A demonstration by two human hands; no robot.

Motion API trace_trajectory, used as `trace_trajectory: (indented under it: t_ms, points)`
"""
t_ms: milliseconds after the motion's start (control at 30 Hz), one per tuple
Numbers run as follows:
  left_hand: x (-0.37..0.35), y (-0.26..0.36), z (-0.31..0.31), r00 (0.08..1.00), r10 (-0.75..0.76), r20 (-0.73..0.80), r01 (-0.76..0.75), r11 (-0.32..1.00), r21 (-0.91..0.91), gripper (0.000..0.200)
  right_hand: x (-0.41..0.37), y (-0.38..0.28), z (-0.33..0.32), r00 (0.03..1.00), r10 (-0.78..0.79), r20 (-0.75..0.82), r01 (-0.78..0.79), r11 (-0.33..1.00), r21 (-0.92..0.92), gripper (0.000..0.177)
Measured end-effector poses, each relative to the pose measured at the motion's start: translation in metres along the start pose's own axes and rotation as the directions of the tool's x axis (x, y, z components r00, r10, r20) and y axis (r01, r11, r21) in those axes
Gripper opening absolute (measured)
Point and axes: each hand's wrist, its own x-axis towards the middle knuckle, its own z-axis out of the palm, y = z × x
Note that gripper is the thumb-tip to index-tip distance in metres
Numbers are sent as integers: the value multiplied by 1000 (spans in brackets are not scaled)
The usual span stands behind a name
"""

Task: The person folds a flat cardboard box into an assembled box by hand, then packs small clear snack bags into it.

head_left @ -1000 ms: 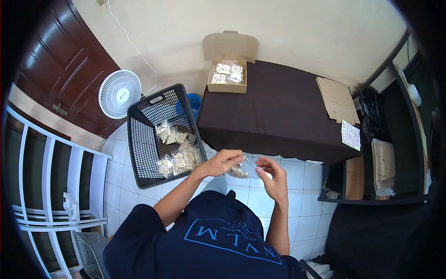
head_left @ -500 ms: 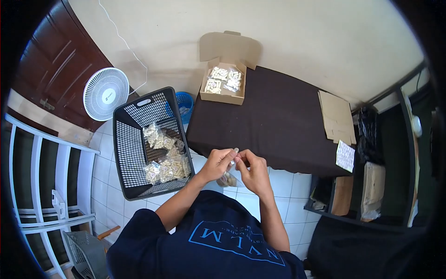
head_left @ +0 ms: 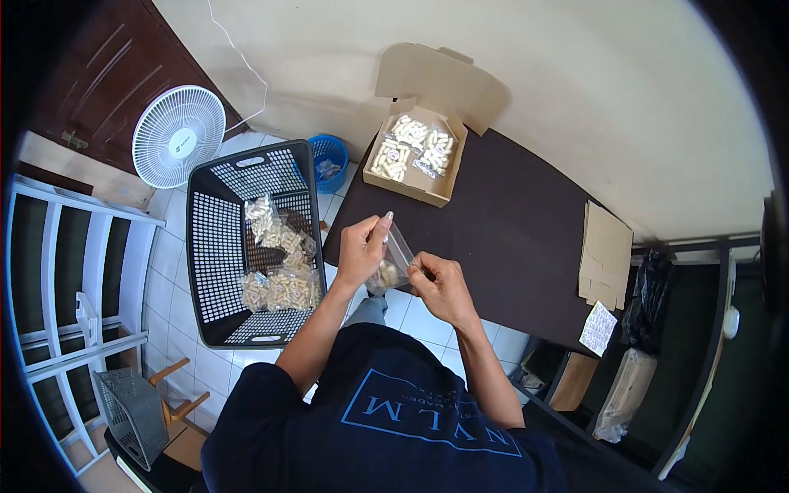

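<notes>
A clear plastic bag [head_left: 385,274] with pale pieces in its lower part hangs between my two hands, near the front edge of the dark table. My left hand [head_left: 362,249] pinches one top corner of the bag. At the other end of its top edge, my right hand [head_left: 440,287] has its fingers closed on the plastic. Beyond them an open cardboard box [head_left: 403,189] on the table holds several bags of pale pieces [head_left: 422,148]. To the left, a black crate [head_left: 215,255] contains more such bags [head_left: 283,287].
A blue basket [head_left: 329,156] stands between crate and table [head_left: 509,238]. Flat cardboard [head_left: 606,255] and a written paper [head_left: 597,329] lie at the table's right end. A white fan [head_left: 179,137] is at the left, and a grey basket [head_left: 131,407] at the lower left.
My hands have moved apart, stretching the bag's top edge between them. The view has shifted and turned, so the box and table appear closer.
</notes>
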Motion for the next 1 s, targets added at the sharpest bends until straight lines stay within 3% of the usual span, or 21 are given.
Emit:
trace_trajectory:
  t_ms: [100,133,167,200,267,300,333,367,433,500,567,600,633,700,767,800,900,1000]
  points:
    - [18,-12,12,999,-4,-46,4,1000,0,40,2,-2,-19,998,55,-16,-55,998,0,12]
    - [29,-23,12,966,-116,-232,103,992,-67,37,-3,2,-28,997,65,-35,-59,987,148,10]
    - [45,-34,-2,923,-260,-285,190,949,-251,34,-7,7,-38,996,78,-52,-60,954,293,10]
    - [55,-32,-10,935,-249,-254,162,934,-319,36,-9,11,-50,996,22,-85,5,953,303,15]
    - [66,-29,-11,945,-238,-226,139,914,-381,37,1,27,-61,985,72,-158,-17,947,322,5]
    - [65,-21,-1,951,-254,-178,170,906,-387,36,11,30,-64,977,84,-196,-25,958,285,10]
    - [65,-14,9,956,-262,-135,192,900,-392,34,21,33,-61,980,19,-199,46,948,316,25]
    - [66,-11,20,954,-262,-148,188,902,-389,34,34,36,-57,982,15,-187,47,946,320,25]
    - [62,-2,42,915,-368,-166,203,776,-597,34,54,43,-46,973,-107,-206,148,969,195,31]
    - [52,6,55,897,-394,-201,187,749,-635,33,65,51,-44,999,-14,-42,27,941,337,31]
    - [44,6,64,850,-450,-274,95,642,-761,33,77,80,-55,999,-18,42,6,964,266,23]
    - [37,-12,60,860,-399,-319,90,733,-674,33,81,84,-62,990,-16,140,-24,961,275,21]
    - [30,-14,60,803,-434,-408,140,803,-579,34,87,82,-68,972,-15,236,-53,958,282,19]
    - [9,-34,50,849,-293,-439,187,945,-269,35,91,84,-81,959,-25,281,-62,952,298,14]
    - [-8,-29,47,850,-326,-414,227,936,-270,35,108,92,-98,946,-68,318,-4,976,219,14]
    - [-13,-27,43,859,-351,-373,261,926,-271,35,122,98,-107,959,-56,278,0,981,196,15]
    - [-37,-33,24,812,-361,-458,278,930,-240,33,176,115,-129,983,-100,156,91,994,65,20]
    - [-68,-38,7,765,-380,-520,326,925,-197,31,228,103,-135,957,-224,183,268,925,-270,25]
